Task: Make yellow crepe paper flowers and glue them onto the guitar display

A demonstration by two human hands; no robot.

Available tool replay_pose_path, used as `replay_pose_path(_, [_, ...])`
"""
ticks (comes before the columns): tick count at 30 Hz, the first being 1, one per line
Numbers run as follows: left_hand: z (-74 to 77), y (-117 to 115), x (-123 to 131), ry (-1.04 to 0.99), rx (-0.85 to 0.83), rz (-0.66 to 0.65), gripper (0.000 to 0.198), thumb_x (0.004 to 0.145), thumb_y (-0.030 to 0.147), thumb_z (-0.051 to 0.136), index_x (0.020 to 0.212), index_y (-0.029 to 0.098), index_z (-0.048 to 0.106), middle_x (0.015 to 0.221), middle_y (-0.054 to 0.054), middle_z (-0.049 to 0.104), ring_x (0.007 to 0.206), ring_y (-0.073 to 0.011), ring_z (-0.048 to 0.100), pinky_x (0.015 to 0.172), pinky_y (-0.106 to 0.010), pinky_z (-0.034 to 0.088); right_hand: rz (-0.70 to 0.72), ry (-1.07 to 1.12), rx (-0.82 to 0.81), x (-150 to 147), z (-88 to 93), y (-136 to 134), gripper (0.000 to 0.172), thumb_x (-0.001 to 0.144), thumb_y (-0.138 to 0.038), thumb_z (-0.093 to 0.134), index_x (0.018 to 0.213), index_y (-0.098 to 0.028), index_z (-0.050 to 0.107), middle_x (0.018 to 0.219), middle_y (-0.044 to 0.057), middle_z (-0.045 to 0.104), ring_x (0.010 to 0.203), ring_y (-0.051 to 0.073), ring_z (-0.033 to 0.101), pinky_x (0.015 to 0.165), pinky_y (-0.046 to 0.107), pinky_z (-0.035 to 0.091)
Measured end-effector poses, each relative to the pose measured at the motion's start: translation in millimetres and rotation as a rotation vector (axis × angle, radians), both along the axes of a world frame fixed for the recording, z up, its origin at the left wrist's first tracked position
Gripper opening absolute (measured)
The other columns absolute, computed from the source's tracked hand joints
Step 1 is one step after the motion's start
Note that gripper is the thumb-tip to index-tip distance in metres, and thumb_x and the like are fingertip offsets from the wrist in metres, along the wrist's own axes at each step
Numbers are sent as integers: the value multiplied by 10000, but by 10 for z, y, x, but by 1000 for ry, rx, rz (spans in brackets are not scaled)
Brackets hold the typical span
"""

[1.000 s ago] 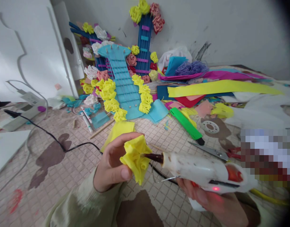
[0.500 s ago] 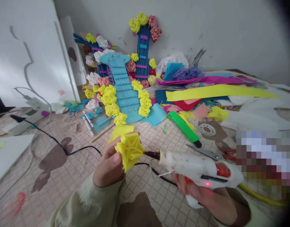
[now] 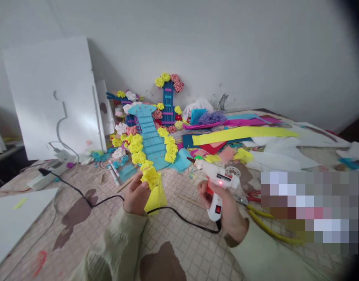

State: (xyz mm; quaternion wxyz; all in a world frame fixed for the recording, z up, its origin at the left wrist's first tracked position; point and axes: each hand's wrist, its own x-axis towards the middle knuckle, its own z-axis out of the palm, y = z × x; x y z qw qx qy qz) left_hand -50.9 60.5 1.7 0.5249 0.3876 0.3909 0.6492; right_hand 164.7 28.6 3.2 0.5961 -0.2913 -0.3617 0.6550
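Note:
A yellow paper flower is pinched in the fingers of my left hand, close to the lower edge of a light blue guitar-shaped piece bordered with similar yellow flowers. Below it lies a yellow sheet. My right hand grips the handle of a white hot glue gun, its red light lit and its dark nozzle pointing up and left, apart from the flower. The gun's black cord runs left across the table.
Behind stand dark blue guitar-shaped pieces with flowers. Yellow, pink and blue strips lie at the right rear. Scissors and yellow-handled pliers are right of the gun. A power strip sits at left, before a white board.
The glue gun has moved away from the flower to the right, and its nozzle has swung upward. My left hand still holds the flower. The view has tilted up.

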Motion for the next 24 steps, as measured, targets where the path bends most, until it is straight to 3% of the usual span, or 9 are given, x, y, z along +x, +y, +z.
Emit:
replay_pose_path(3, [33,-9,44,-52,17,-14,244,511,305,731,738,253,660,733,10,667,709,-180,601,666,-314,482,39,-58,25,8,2,-5,236,735,-333,538,610,-133,548,642,5,522,406,49,365,422,223,237])
replay_pose_path(7, [56,-73,113,-56,18,-68,353,501,315,753,835,237,671,712,2,660,642,-142,583,586,-258,461,150,-217,109,5,-3,-73,253,722,-362,548,613,-134,543,611,7,520,421,63,364,427,232,240])
replay_pose_path(17, [-75,-108,142,-61,24,-128,437,509,390,745,900,213,664,790,-49,654,700,-180,584,601,-282,468,276,-341,79,-9,26,-163,271,674,-394,588,624,-138,514,529,-26,449,440,65,362,421,215,236])
replay_pose_path(24, [-63,-143,144,-88,6,-127,352,503,372,759,825,251,682,816,-31,660,706,-187,587,621,-294,457,320,-340,58,-22,47,-182,248,672,-374,587,621,-142,514,481,-40,410,435,67,333,426,217,214])
